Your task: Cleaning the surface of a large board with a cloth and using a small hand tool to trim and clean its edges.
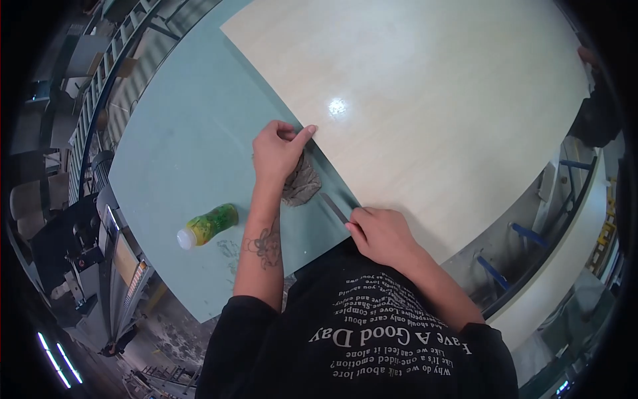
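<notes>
Hands at the edge of a board. Your landmark is the glossy, cream-coloured flat board [432, 133], which lies over the pale blue-green flat sheet [193, 133]. Your left hand [276, 153] is at the board's left edge, fingers curled and thumb extended onto that edge; whether it pinches the board or merely rests there, you cannot tell from this view. Your right hand [382, 233], lower along the same edge, is closed around one end of a narrow, flat grey strip, perhaps a blade [334, 208], whose free end points away from you, just beside the board. A crumpled grey-brown cloth [302, 186] lies left of the board, partly behind your left wrist; farther left lies a green-and-yellow bottle with a white cap [209, 225]. The step in hand appears to be edge work; the next move calls for a steady left thumb and controlled strip angle.
</notes>
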The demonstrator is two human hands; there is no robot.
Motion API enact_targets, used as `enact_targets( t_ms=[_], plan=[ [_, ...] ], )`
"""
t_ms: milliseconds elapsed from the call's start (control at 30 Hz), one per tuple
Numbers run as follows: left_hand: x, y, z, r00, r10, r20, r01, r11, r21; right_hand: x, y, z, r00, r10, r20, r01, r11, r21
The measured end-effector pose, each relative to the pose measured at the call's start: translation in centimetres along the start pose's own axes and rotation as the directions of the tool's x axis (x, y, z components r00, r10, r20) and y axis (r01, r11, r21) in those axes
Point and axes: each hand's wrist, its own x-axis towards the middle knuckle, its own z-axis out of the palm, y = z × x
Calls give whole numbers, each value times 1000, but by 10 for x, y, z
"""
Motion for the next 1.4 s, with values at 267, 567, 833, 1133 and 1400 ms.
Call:
enact_targets(
  t_ms=[267,567,833,1133,1400],
  plan=[
    [14,-12,4,989,20,144,10,978,-207,-24,7,-2,998,-62,-5,62,996,-65],
    [23,18,0,986,-62,152,50,995,82,-23,6,9,995,-72,-71,61,987,-148],
    [17,12,-2,996,6,90,-23,983,181,-21,3,12,993,-83,-84,67,982,-174],
    [-52,-34,-6,874,483,-60,-476,874,100,-22,-7,31,983,-159,-90,125,946,-300],
    [-63,-58,-9,889,455,-51,-439,879,187,-9,-35,33,984,-177,-22,161,935,-317]
  ],
)
